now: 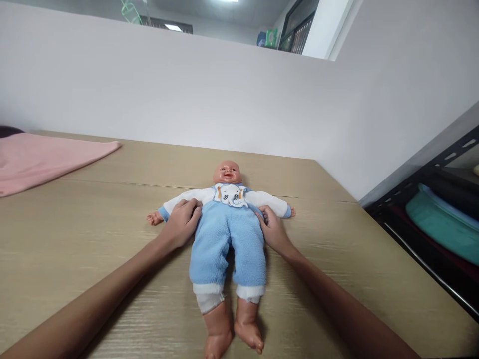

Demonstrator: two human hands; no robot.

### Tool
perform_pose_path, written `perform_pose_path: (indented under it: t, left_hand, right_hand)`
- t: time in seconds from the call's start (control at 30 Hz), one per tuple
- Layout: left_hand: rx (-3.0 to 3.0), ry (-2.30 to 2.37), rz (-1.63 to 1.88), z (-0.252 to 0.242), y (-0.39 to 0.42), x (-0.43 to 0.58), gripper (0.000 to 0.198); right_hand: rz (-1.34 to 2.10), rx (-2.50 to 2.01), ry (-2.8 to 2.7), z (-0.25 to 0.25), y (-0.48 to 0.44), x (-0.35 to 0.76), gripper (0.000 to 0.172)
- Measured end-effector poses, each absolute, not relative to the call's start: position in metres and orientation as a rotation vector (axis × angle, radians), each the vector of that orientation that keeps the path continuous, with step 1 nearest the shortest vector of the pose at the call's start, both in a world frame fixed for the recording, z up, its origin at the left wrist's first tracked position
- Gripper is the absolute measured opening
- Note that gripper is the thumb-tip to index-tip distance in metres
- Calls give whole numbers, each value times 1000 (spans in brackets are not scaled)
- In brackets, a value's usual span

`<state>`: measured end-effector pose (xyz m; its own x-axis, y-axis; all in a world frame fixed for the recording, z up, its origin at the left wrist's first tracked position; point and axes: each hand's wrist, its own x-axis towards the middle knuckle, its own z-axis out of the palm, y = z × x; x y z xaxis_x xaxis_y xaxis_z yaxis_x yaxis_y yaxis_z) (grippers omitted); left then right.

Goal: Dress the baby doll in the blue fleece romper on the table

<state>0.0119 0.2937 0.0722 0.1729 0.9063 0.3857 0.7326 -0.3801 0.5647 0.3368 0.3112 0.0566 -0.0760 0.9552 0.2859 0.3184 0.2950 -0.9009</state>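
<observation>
A baby doll (227, 172) lies on its back on the wooden table, arms spread and feet toward me. It wears light blue fleece pants (214, 239) with white cuffs and a white top with blue cuffs. An elephant patch (231, 195) covers the chest. At the doll's waist, on the left of the view, my left hand (183, 219) is closed with its curled fingers on the clothing. My right hand (272, 227) grips the opposite side of the waist, its fingers bent against the blue fabric. Most of the fingertips are hidden.
A pink cloth (48, 159) lies at the table's far left. A pale wall (187, 94) rises behind the wooden table (112, 229). To the right stands a dark metal shelf (406, 247) holding folded green fabric (441, 224).
</observation>
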Motion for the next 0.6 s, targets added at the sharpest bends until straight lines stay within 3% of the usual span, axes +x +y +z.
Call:
perform_pose_path:
  t: [0.17,0.6]
  left_hand:
    - [2110,1487,955,71,296,5,26]
    - [1662,1480,945,71,293,6,36]
  right_hand:
    - [818,-1209,-1618,56,309,341,10]
    - [846,-1178,-1638,42,325,347,46]
